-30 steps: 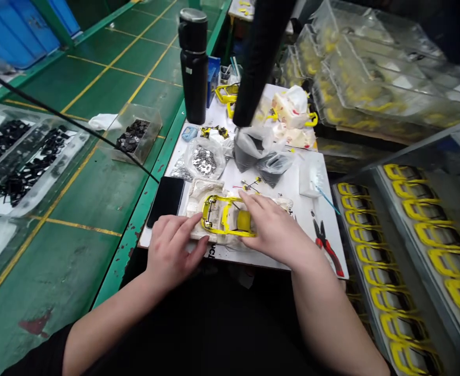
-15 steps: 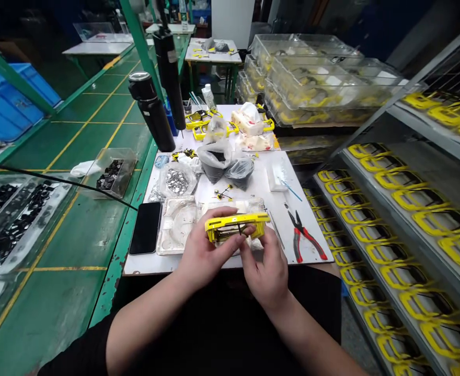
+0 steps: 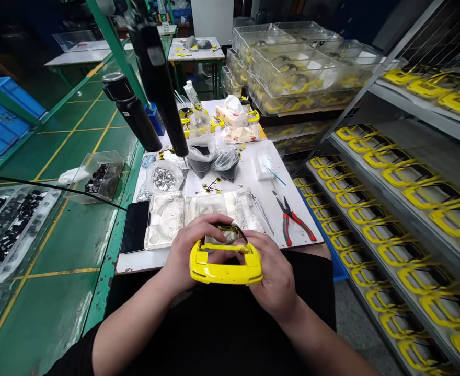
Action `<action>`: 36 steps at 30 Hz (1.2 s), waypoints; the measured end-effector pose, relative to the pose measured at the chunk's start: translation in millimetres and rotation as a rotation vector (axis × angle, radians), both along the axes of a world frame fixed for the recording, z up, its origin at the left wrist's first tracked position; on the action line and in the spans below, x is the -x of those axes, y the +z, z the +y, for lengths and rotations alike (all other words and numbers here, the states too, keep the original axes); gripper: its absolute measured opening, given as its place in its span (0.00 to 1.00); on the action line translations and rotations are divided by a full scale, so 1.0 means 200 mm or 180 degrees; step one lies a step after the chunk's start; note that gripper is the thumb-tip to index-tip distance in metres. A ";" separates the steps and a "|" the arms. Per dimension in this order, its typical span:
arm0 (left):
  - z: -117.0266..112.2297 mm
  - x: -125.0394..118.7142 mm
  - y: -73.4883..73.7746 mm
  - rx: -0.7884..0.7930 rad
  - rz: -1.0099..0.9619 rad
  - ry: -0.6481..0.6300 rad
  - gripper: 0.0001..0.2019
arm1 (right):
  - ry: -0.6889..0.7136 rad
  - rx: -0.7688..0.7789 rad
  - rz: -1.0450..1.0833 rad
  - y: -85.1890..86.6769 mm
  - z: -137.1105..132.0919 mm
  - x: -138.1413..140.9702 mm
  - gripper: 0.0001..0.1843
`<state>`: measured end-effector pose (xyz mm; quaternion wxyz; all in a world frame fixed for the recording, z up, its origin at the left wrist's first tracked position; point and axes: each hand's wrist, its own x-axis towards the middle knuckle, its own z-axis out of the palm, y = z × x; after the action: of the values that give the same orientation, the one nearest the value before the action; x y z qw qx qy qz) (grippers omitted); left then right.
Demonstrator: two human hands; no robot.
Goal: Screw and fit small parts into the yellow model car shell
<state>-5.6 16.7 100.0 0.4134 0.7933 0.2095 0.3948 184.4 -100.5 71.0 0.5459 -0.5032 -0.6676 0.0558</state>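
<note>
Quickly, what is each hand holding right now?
Left hand: closed on the yellow car shell.
Right hand: closed on the same shell.

Landmark: black flask (image 3: 131, 117), upright at the back left of the white tabletop (image 3: 249, 180).
- Just right of the flask: bag of silvery parts (image 3: 164, 177) and two dark bags (image 3: 214, 156).
- Near side of the flask: black phone (image 3: 135, 233), lying flat.
- Left of the flask: clear box of black parts (image 3: 99, 175).
- Far right of the flask: red-handled pliers (image 3: 292, 224); beyond them, racks of yellow shells (image 3: 410, 209).
</note>
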 end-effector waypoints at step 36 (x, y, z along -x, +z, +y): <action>-0.28 0.08 -0.15 0.4627 -0.1441 -0.1673 0.37 | -0.2186 0.2762 -0.1230 -0.23 -0.14 -0.56 0.43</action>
<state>-22.0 -39.0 69.2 0.9381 0.2499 0.1316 0.2007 296.9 -128.3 24.0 0.1451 -0.8693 -0.4698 0.0512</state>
